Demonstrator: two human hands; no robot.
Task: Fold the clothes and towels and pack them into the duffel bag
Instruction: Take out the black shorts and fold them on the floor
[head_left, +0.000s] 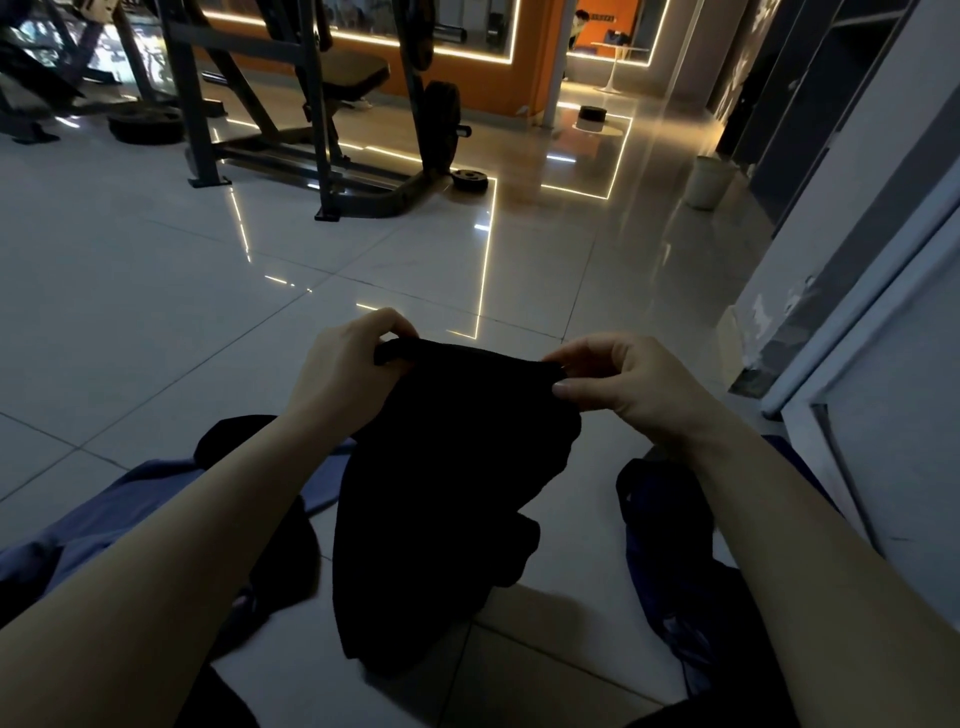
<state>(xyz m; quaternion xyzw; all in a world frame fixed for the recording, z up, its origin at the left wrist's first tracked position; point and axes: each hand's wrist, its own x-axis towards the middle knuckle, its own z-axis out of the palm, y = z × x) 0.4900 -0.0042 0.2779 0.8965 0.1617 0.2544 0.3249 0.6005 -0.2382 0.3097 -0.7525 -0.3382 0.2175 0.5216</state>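
Both hands hold up a black garment above the tiled floor: the left hand pinches one top corner, the right hand the other.

We can't read any text, label, brand, number or sign here. The black garment shows no print that we can make out, and the light marks on the dark wall panel at the top right are too blurred to read.
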